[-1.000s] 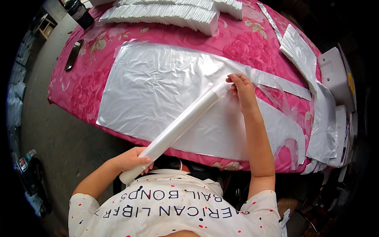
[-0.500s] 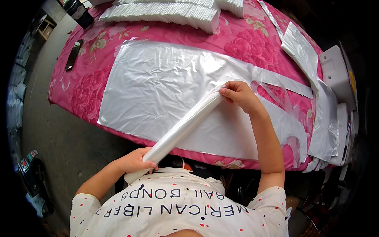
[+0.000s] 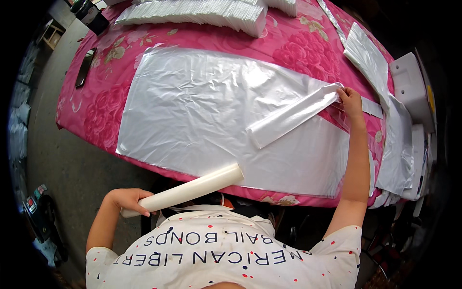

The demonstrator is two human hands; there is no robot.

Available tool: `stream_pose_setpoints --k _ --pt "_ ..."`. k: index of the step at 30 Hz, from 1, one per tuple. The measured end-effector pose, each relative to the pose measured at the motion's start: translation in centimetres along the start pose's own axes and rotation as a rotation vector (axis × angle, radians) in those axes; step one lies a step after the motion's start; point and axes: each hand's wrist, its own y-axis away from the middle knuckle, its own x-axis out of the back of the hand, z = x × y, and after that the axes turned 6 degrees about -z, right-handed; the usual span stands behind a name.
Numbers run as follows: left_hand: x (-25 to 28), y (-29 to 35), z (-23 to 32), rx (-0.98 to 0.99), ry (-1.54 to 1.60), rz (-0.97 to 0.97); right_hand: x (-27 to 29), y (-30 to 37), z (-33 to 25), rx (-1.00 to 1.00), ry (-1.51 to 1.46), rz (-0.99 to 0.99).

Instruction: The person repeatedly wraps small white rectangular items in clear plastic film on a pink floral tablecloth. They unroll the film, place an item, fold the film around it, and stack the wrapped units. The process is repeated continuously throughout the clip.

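My left hand (image 3: 129, 200), at the table's front edge, is closed round the lower end of a smooth off-white tube (image 3: 195, 189). The tube tilts up to the right, its far end over the edge of the plastic bags. At the right, my right hand (image 3: 351, 102) pinches the upper end of a folded clear plastic bag (image 3: 293, 116). This bag forms a long narrow strip, slanting down to the left. Beneath it lie flat, shiny, creased plastic bags (image 3: 187, 103), their handle ends toward the right. The tube and the strip are apart.
A pink floral cloth (image 3: 308, 53) covers the table. Tall piles of folded white bags (image 3: 192, 15) stand at the back. A phone (image 3: 85, 68) and a dark jar (image 3: 90, 17) are at the left. More plastic (image 3: 368, 62) and a white box (image 3: 409, 82) line the right edge.
The plastic strip has come off the tube. My right hand has carried it up and right, while my left hand has moved left and down with the tube.
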Motion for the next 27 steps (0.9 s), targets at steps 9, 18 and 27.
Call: stream_pose_setpoints --k 9,18,27 --pt "-1.2 -5.6 16.3 -0.284 -1.065 0.395 -7.4 0.8 -4.8 0.112 -0.192 -0.295" --pt "-2.4 -13.4 17.1 -1.05 -1.658 0.324 -11.5 0.4 -8.9 0.139 -0.032 -0.429" --pt "-5.6 -15.1 12.4 -0.69 -1.676 0.414 -11.0 2.6 -10.5 0.096 -0.143 -0.138"
